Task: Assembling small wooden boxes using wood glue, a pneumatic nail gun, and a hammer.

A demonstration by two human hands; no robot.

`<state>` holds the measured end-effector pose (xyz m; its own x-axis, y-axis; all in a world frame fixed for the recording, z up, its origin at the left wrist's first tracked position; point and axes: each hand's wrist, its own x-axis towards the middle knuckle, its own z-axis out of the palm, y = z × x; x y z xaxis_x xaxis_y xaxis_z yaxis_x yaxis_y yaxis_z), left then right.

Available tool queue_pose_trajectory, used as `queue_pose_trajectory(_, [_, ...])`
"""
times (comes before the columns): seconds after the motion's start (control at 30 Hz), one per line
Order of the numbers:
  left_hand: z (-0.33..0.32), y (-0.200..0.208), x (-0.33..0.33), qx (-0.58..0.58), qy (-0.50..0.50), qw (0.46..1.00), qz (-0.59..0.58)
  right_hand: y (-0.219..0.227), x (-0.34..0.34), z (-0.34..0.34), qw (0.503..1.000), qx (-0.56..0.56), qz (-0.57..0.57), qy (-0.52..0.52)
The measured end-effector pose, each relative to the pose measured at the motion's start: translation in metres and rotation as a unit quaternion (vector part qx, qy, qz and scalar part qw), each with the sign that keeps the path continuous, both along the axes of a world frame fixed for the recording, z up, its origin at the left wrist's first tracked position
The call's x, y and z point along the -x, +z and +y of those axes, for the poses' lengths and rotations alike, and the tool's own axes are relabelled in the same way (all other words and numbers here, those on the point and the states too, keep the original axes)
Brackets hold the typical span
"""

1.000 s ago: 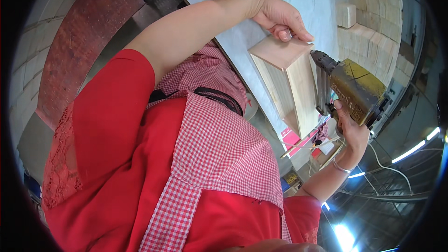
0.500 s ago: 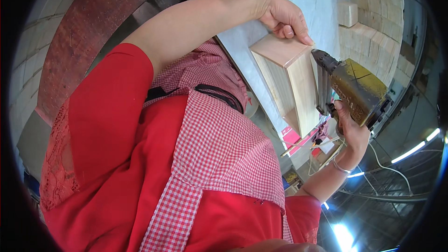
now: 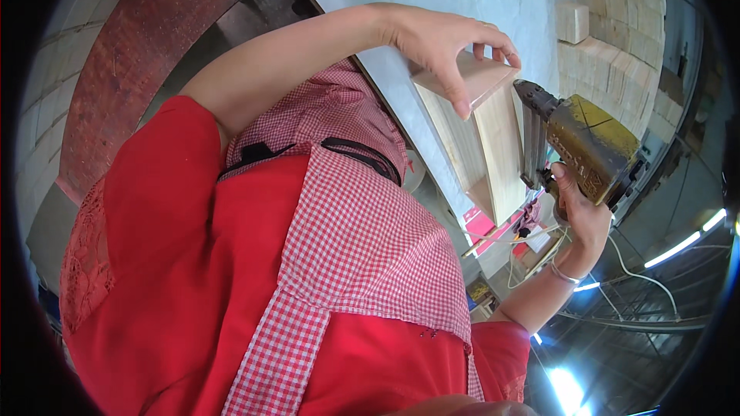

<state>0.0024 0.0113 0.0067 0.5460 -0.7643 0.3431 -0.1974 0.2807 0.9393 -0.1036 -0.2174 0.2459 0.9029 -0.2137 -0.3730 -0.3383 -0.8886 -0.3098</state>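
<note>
A pale wooden box (image 3: 505, 154) with an open side stands on the worktable, its smooth end panel upward. My left hand (image 3: 432, 40) spans that panel, thumb at the near edge and fingertips at the far corner, gripping the box between them. In my right hand (image 3: 583, 216) is a worn yellow-and-black nail gun (image 3: 593, 142), held by its handle. Its nose sits at the panel's right corner, close to my left fingertips; whether it touches the wood I cannot tell. The handle is partly hidden by my fingers.
Stacked pale wooden pieces (image 3: 617, 77) stand at the table's far right, with a loose wooden block (image 3: 573, 23) on top. The pale worktable (image 3: 385, 69) runs under the box. A dark red board (image 3: 131, 69) lies at the left. A white cord (image 3: 651, 281) hangs at the right.
My left hand has opened from a curled hold at the box's corner into a wide thumb-and-finger span across the end panel. The nail gun has hardly moved.
</note>
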Motion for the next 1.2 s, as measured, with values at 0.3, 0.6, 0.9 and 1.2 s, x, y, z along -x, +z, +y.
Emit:
queue_pose_trajectory(0.3, [-0.011, -0.003, 0.000, -0.012, 0.032, 0.998, -0.049, 0.000, 0.001, 0.006, 1.000, 0.027, 0.009, -0.011])
queue_pose_trajectory(0.6, [-0.015, -0.008, 0.003, 0.028, 0.012, 1.000, 0.009, -0.004, 0.005, 0.001, 0.998, -0.016, -0.058, -0.028])
queue_pose_trajectory(0.9, [-0.015, -0.009, 0.005, 0.045, 0.016, 0.999, 0.008, -0.001, -0.001, 0.005, 0.996, -0.009, -0.062, -0.069])
queue_pose_trajectory(1.2, [-0.015, -0.008, 0.005, 0.048, 0.012, 0.999, 0.014, -0.001, -0.009, 0.000, 0.998, -0.016, -0.040, -0.055])
